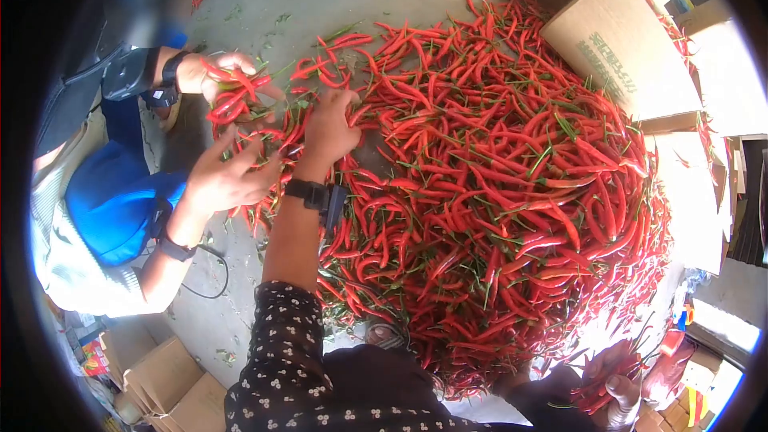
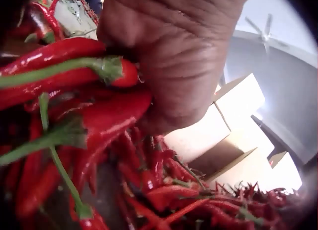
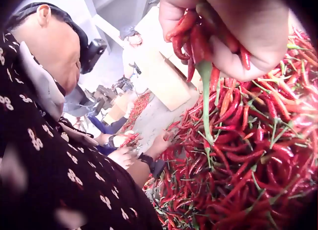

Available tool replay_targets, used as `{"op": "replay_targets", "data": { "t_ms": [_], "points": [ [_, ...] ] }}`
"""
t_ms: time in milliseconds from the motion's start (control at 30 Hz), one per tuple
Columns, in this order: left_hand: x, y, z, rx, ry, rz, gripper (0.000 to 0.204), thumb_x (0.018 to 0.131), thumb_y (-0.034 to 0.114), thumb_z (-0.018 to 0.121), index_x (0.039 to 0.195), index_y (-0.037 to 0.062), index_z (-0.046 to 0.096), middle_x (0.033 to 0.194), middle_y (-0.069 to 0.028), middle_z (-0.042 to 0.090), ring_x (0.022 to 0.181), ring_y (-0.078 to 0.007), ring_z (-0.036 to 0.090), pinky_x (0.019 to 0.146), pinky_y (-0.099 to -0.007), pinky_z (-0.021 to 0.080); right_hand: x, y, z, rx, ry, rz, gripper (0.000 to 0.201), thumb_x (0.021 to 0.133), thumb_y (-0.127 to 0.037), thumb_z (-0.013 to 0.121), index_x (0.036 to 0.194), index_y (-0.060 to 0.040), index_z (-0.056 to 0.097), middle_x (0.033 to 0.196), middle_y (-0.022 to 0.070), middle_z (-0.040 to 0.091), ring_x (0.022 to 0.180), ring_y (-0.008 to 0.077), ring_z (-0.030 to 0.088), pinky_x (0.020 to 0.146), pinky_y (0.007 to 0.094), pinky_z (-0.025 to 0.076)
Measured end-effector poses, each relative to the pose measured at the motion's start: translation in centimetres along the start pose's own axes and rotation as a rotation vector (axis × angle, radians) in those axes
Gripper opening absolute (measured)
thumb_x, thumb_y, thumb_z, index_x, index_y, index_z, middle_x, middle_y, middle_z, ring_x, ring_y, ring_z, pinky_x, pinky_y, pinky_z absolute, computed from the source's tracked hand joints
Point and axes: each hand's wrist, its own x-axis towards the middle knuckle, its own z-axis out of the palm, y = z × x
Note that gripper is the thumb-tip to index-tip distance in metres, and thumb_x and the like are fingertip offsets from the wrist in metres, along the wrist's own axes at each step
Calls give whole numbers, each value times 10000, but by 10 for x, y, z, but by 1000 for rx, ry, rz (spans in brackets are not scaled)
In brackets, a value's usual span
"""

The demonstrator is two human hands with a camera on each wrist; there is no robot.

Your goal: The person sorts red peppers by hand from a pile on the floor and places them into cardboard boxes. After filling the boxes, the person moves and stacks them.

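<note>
In the head view my left hand (image 1: 330, 130) reaches to the left edge of a big heap of red chili peppers (image 1: 496, 192). The left wrist view shows its thumb side against red chili peppers (image 2: 107, 118) with green stems; the fingertips are hidden behind them. Low at the right, my right hand (image 1: 622, 402) grips a bunch of red chili peppers (image 1: 604, 376). Seen from the right wrist, that hand (image 3: 248, 33) curls round the bunch, and one green stem (image 3: 205, 98) hangs down over the heap.
Another person's hands (image 1: 228, 176) are just left of mine, one holding chili peppers (image 1: 236, 96). Cardboard boxes (image 1: 620, 40) stand behind and right of the heap. More cardboard (image 1: 172, 388) lies at the lower left. Loose leaves and a dark cable (image 1: 220, 272) lie on the floor.
</note>
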Motion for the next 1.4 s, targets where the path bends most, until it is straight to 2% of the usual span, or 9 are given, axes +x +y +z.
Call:
{"op": "replay_targets", "data": {
  "t_ms": [67,200,300,500,700,800,1000,1033,1400],
  "points": [
    [13,13,-14,-65,68,119,508,598,52,661,1085,123,533,1105,-100,522,1006,-296,546,808,-388,467,-4,-15,24,5,31,56,387,691,-106,706,980,6,475,827,151,575,677,209,593,606,289,509],
    [55,56,-16,78,-313,307,799,598,141,755,1316,200,411,1391,-134,354,1258,-342,362,996,-427,373,-4,-16,22,28,5,105,357,770,-113,663,1046,-11,460,891,128,551,662,170,566,537,245,493],
    [69,87,6,261,-459,172,993,546,221,817,1393,243,298,1465,-157,208,1308,-379,267,1041,-447,326,-3,-3,29,94,144,-36,375,677,-124,716,937,-29,464,762,112,556,655,190,565,609,276,492],
    [80,72,16,205,-593,189,1025,500,257,835,1382,242,313,1415,-196,258,1287,-384,290,1026,-454,337,0,-6,40,40,112,-64,369,676,-120,719,927,-44,459,755,94,544,706,178,560,659,277,468],
    [32,69,8,248,-497,173,972,488,192,817,1348,264,370,1314,-176,362,1180,-391,404,939,-466,412,-6,-21,31,20,-31,87,368,766,-113,674,1044,-21,452,871,115,541,628,144,540,509,227,468],
    [30,73,18,325,-392,201,941,497,165,805,1332,277,387,1319,-170,364,1173,-394,415,908,-470,433,-7,-18,19,-70,-116,48,377,822,-215,644,1096,-7,488,956,156,569,752,228,589,633,302,507],
    [33,73,20,254,-479,188,957,517,190,808,1354,297,357,1392,-170,300,1201,-425,390,922,-492,427,-5,-6,21,11,-75,-110,387,668,-125,721,936,-40,455,757,103,552,670,179,557,608,287,476],
    [28,73,21,261,-444,197,960,528,226,812,1362,300,344,1405,-175,288,1204,-452,379,932,-497,425,-8,-7,26,85,45,-104,369,572,-78,734,842,26,504,726,175,597,673,247,607,683,347,515],
    [15,83,29,305,-331,130,767,601,175,772,1285,253,432,1329,-132,383,1094,-429,485,853,-468,478,-25,-11,36,77,-10,-104,370,687,-132,687,948,16,470,776,133,567,715,215,590,608,323,535]
  ]
}}
